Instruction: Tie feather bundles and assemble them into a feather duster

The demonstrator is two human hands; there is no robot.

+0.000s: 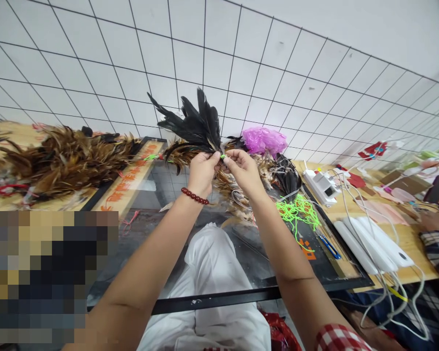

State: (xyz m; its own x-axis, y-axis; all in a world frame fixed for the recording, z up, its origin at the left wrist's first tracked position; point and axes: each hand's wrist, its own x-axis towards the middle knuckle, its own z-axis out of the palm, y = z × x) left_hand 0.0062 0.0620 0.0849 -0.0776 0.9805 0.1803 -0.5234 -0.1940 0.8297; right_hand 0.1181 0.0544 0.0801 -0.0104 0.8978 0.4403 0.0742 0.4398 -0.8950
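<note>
My left hand (202, 170) is closed round the stems of a bunch of black feathers (195, 124), which fans upward above my fists. A red bead bracelet (194, 196) circles that wrist. My right hand (242, 168) pinches the same stems from the right, where a bit of neon green string (223, 156) shows between my fingers. Both hands are held up over the dark glass table top (161, 195). Behind them lies a heap of brown and black feathers (256, 170).
A big pile of brown feathers (58, 161) covers the left of the table. A pink plastic bag (264, 140) sits at the back. Loose neon green string (297, 210) lies to the right, beside white power strips (369, 243), cables and a phone (438, 187).
</note>
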